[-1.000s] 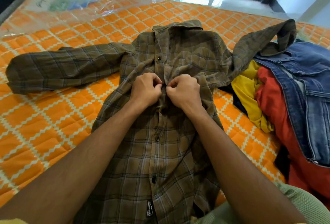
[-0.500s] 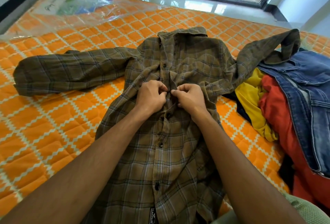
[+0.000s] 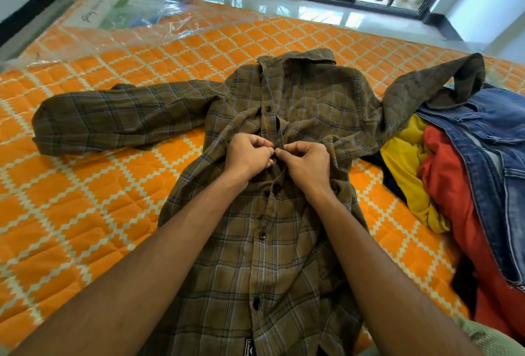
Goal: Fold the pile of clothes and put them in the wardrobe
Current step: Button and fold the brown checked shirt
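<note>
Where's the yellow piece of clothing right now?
In the head view, the yellow garment lies in the pile on the right, between the plaid shirt and the red garment, on the orange mattress.

We see a brown checked shirt point(image 3: 270, 256) lying flat, front up, under our fingers point(image 3: 262, 144), which pinch its button strip. Its collar point(image 3: 297, 56) lies past the fingers. Right of them sits a pile of clothes point(image 3: 449, 174), yellow, red and blue. One sleeve point(image 3: 426, 83) rests on it.
</note>
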